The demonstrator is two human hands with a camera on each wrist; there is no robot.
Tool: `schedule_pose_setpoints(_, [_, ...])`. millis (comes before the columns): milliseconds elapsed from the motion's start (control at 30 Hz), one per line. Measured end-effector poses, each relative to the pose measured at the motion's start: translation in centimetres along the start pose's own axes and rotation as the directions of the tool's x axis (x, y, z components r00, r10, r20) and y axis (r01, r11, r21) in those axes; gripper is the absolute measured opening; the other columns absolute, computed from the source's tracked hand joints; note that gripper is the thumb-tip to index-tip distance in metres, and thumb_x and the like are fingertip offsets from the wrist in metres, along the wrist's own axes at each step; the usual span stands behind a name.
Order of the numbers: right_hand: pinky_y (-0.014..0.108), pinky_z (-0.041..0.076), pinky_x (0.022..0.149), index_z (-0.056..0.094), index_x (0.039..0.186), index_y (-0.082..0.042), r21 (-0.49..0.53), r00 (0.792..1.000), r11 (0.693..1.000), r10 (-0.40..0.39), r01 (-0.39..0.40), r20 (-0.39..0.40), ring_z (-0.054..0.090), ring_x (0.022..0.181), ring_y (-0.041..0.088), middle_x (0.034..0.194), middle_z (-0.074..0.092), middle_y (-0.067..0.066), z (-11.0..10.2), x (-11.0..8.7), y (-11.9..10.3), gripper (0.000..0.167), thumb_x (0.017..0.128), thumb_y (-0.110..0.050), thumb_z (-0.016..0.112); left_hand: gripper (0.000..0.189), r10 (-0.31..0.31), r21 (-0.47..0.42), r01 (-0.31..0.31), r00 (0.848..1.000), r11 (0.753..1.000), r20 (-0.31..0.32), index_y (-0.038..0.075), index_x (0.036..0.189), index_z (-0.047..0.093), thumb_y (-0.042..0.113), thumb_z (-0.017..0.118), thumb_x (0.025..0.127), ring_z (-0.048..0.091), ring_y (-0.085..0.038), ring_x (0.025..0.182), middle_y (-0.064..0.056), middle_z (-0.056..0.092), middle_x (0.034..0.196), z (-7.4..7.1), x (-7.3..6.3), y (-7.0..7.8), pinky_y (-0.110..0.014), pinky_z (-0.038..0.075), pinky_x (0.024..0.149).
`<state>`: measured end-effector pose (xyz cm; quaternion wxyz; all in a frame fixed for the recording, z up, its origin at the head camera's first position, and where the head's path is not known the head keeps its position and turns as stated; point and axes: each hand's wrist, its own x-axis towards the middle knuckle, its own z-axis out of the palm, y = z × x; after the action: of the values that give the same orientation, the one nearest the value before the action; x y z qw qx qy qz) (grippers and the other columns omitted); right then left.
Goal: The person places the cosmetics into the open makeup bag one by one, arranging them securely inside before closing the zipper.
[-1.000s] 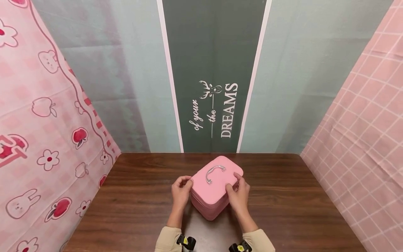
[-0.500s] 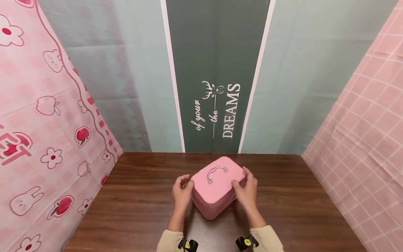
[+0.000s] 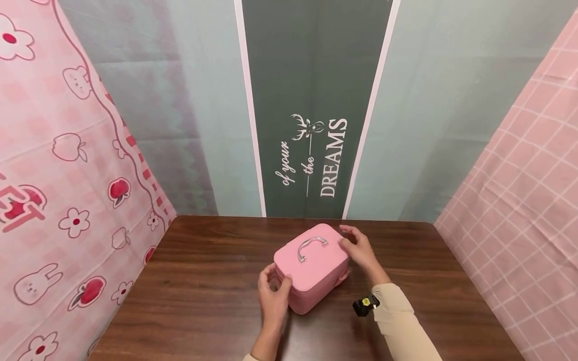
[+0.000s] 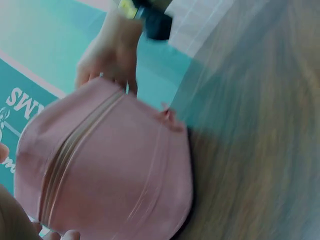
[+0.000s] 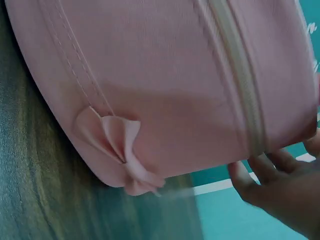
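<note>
A pink cosmetic case (image 3: 298, 301) stands on the table, set at an angle, its lid down. A silver handle (image 3: 311, 245) arches over the lid; a zipper (image 5: 240, 75) runs round the upper side, with a pink bow (image 5: 120, 145) below it. My left hand (image 3: 274, 298) holds the case's left side near the front, thumb on the lid edge and fingers bent round the side. My right hand (image 3: 363, 253) grips the far right corner, thumb at the lid edge. Its other fingertips (image 5: 242, 182) reach the zipper's end, behind the case in the head view.
The dark wooden table (image 3: 203, 281) extends on both sides of the case. A grey-green cloth with lettering (image 3: 311, 165) hangs behind it. Printed pink cloth (image 3: 72, 185) hangs at the left, and pink checked cloth (image 3: 519, 200) at the right.
My left hand has come forward along the case's left side toward its near corner. My right hand has moved back from the right side to the far corner. The case has hardly moved.
</note>
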<state>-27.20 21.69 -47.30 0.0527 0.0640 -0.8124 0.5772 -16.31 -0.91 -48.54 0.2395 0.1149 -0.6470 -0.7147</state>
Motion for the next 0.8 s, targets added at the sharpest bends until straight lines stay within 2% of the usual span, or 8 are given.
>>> schedule_pose_setpoints(100, [0.037, 0.042, 0.084, 0.051, 0.127, -0.002, 0.064, 0.994, 0.993, 0.093, -0.097, 0.057, 0.049, 0.105, 0.03, 0.123, 0.051, 0.02, 0.2, 0.4, 0.5, 0.038, 0.091, -0.015, 0.051, 0.052, -0.014, 0.0, 0.014, 1.0, 1.0, 0.004, 0.0, 0.121, 0.049, -0.003, 0.068, 0.072, 0.051, -0.029, 0.105, -0.014, 0.048, 0.116, 0.5, -0.8, -0.3, -0.047, 0.037, 0.092])
schedule_pose_setpoints(200, [0.035, 0.043, 0.082, 0.051, 0.127, -0.001, 0.107, 0.986, 0.982, 0.144, -0.153, 0.082, 0.05, 0.102, 0.029, 0.124, 0.051, 0.02, 0.4, 0.4, 0.8, 0.038, 0.092, -0.016, 0.048, 0.054, 0.002, 0.004, -0.002, 1.0, 1.0, -0.004, -0.004, 0.122, 0.047, -0.006, 0.065, 0.072, 0.051, -0.033, 0.106, -0.018, 0.046, 0.117, 0.7, -1.4, 0.4, -0.049, 0.036, 0.093])
schedule_pose_setpoints(367, [0.034, 0.044, 0.08, 0.051, 0.126, -0.001, 0.117, 0.986, 0.981, 0.148, -0.156, 0.071, 0.051, 0.1, 0.029, 0.124, 0.051, 0.02, 0.5, 0.5, 0.6, 0.038, 0.092, -0.016, 0.047, 0.051, 0.017, 0.002, -0.017, 1.0, 1.0, -0.005, -0.01, 0.12, 0.046, -0.009, 0.062, 0.071, 0.051, -0.037, 0.103, -0.023, 0.046, 0.115, 0.7, -1.8, 2.3, -0.052, 0.036, 0.091])
schedule_pose_setpoints(500, [0.036, 0.044, 0.083, 0.05, 0.128, -0.001, 0.121, 0.984, 0.978, 0.163, -0.17, 0.07, 0.05, 0.102, 0.03, 0.126, 0.05, 0.021, 0.4, 0.4, 0.6, 0.038, 0.092, -0.015, 0.047, 0.052, 0.01, 0.012, -0.01, 1.0, 1.0, 0.005, -0.007, 0.122, 0.046, -0.006, 0.064, 0.072, 0.052, -0.034, 0.104, -0.019, 0.046, 0.115, 0.6, -1.8, 2.7, -0.051, 0.037, 0.092])
schedule_pose_setpoints(667, [0.044, 0.038, 0.092, 0.047, 0.13, -0.001, 0.123, 0.981, 0.973, 0.192, -0.195, 0.039, 0.046, 0.111, 0.033, 0.131, 0.045, 0.022, 0.6, -0.2, 0.6, 0.04, 0.093, -0.015, 0.045, 0.048, 0.0, -0.013, 0.001, 0.998, 1.0, 0.059, -0.008, 0.121, 0.047, -0.006, 0.063, 0.075, 0.052, -0.037, 0.101, -0.021, 0.048, 0.114, 0.1, -0.7, 2.5, -0.054, 0.036, 0.091])
schedule_pose_setpoints(733, [0.045, 0.036, 0.094, 0.047, 0.13, -0.001, 0.134, 0.979, 0.97, 0.204, -0.203, 0.006, 0.044, 0.112, 0.033, 0.132, 0.045, 0.021, 0.8, -0.7, 0.5, 0.04, 0.093, -0.015, 0.046, 0.045, -0.011, -0.029, 0.014, 0.995, 0.999, 0.099, -0.01, 0.119, 0.049, -0.008, 0.061, 0.076, 0.053, -0.039, 0.099, -0.024, 0.05, 0.113, -0.2, 0.2, 2.4, -0.053, 0.038, 0.089])
schedule_pose_setpoints(800, [0.045, 0.036, 0.094, 0.046, 0.13, -0.002, 0.147, 0.977, 0.968, 0.21, -0.203, -0.031, 0.044, 0.112, 0.032, 0.131, 0.044, 0.02, 1.1, -1.3, 0.3, 0.039, 0.092, -0.014, 0.047, 0.042, -0.029, -0.028, 0.033, 0.991, 0.999, 0.134, -0.009, 0.117, 0.052, -0.007, 0.061, 0.077, 0.055, -0.036, 0.096, -0.023, 0.054, 0.111, -0.5, 1.4, 1.8, -0.047, 0.044, 0.083])
